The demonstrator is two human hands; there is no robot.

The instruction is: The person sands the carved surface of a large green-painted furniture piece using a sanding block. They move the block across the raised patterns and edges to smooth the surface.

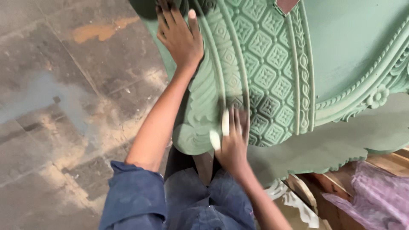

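The floor (pixel 64 85) is grey stone slabs with visible joints, streaked with pale dust and an orange-brown patch (pixel 100 30) near the top. The green carved wooden piece (pixel 264 64) sits over bare wooden planks (pixel 383 162), with a purple cloth (pixel 375 200) beside them.

dusty grey stone floor (pixel 64 106), orange stain (pixel 100 30)

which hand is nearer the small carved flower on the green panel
Right. The right hand works low on the diamond lattice, closer to the carved flower; the left hand presses the panel's far upper edge.
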